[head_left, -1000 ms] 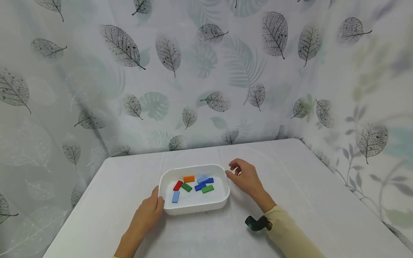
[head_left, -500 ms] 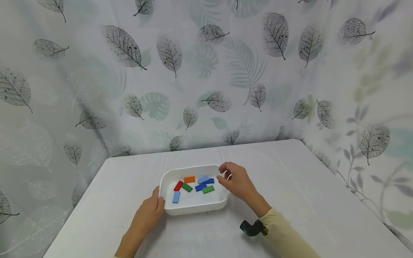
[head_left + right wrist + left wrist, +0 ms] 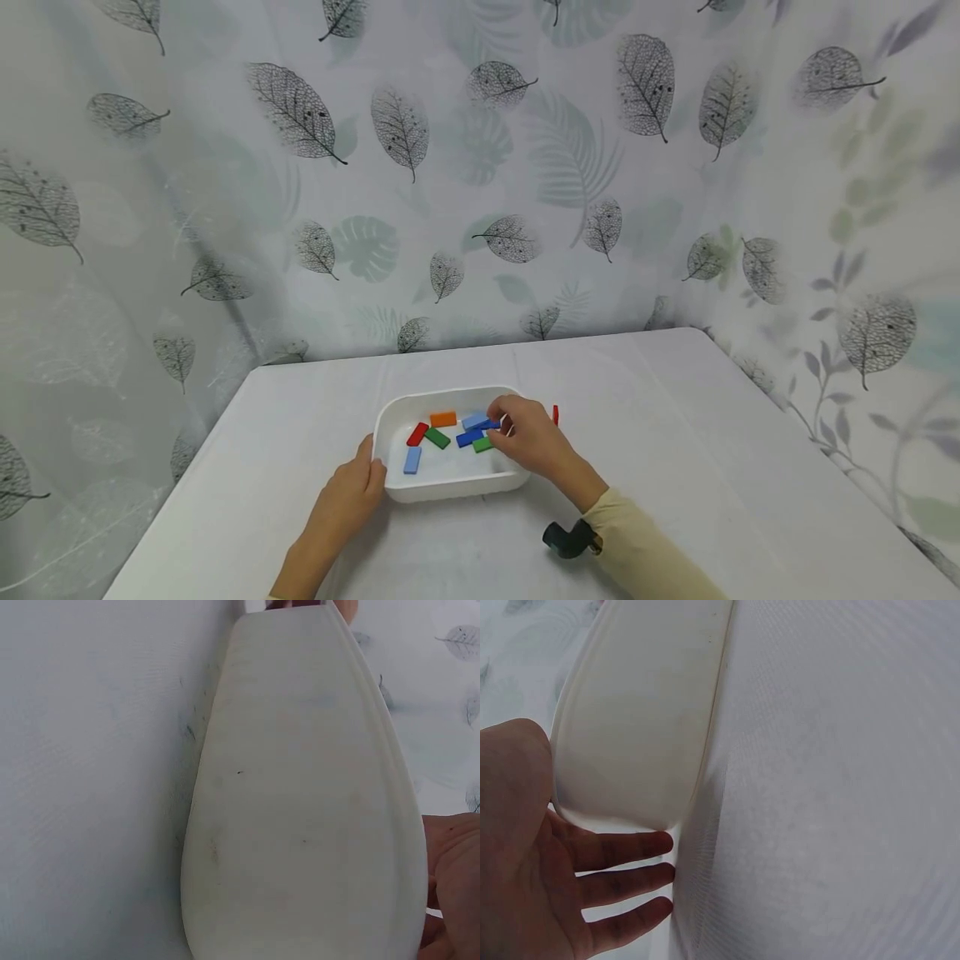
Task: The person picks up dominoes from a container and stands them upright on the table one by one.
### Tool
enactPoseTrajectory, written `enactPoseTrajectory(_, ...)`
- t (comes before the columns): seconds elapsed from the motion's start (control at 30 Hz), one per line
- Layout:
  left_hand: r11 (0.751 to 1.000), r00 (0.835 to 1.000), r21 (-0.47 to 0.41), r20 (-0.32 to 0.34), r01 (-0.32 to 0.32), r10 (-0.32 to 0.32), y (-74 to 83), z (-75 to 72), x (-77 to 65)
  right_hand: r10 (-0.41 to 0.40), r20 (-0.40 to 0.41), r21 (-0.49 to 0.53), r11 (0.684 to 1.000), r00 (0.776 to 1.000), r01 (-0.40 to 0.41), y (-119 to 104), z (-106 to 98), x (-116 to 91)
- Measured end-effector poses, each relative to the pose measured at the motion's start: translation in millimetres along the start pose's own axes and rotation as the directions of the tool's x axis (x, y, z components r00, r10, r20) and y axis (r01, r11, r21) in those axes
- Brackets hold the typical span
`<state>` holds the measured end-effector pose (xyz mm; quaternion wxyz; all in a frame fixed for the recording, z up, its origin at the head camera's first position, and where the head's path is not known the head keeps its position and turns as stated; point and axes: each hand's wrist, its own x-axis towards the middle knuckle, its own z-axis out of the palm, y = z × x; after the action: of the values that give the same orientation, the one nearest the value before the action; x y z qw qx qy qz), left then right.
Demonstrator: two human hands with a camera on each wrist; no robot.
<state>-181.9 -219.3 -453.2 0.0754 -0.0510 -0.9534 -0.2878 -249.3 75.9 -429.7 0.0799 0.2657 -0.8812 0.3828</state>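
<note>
A white rectangular tray (image 3: 450, 486) stands on the table, holding several small coloured blocks. My left hand (image 3: 343, 502) holds its left end, with thumb and fingers around the corner in the left wrist view. Over the tray's right end, my right hand (image 3: 531, 437) has thumb and forefinger bent but apart; nothing shows between them. Nearest its fingertips are a light blue block (image 3: 475, 421), a dark blue block (image 3: 470, 438) and a light green block (image 3: 482, 445), partly covered. Farther left lie orange (image 3: 443, 419), red (image 3: 417, 434), dark green (image 3: 437, 438) and light blue (image 3: 412, 460) blocks.
A thin red block (image 3: 556, 414) shows just behind my right hand, outside the tray on the white-covered table (image 3: 675, 467). A leaf-printed curtain (image 3: 465, 183) hangs around the table. A black device (image 3: 567, 539) sits at my right wrist.
My right hand has moved left, from beside the tray to over its right end, uncovering the thin red block behind it. My left hand keeps its hold; the blocks lie unchanged.
</note>
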Motion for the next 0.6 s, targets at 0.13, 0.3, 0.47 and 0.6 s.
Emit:
enactPoseTrajectory(0.13,1.0,1.0,0.001,-0.003,-0.004,0.004,-0.4,0.5,0.3,-0.005,0.062,-0.025,1.0,0.998,0.007,-1.0,4.4,4.5)
enactPoseTrajectory(0.3,1.0,1.0,0.003,0.004,0.003,-0.003,-0.1,1.3,1.6,-0.001,0.12,-0.102,0.995,0.993,0.014,-0.1,8.9,9.6)
enactPoseTrajectory(0.47,1.0,1.0,0.002,0.008,0.009,-0.009,-0.1,2.3,2.0,0.027,0.183,-0.2,0.98,0.983,0.01,1.4,12.5,13.8)
enactPoseTrajectory(0.6,1.0,1.0,0.004,0.003,0.005,-0.005,-0.3,2.7,1.8,0.069,0.232,-0.259,0.966,0.97,-0.007,0.7,15.3,17.1)
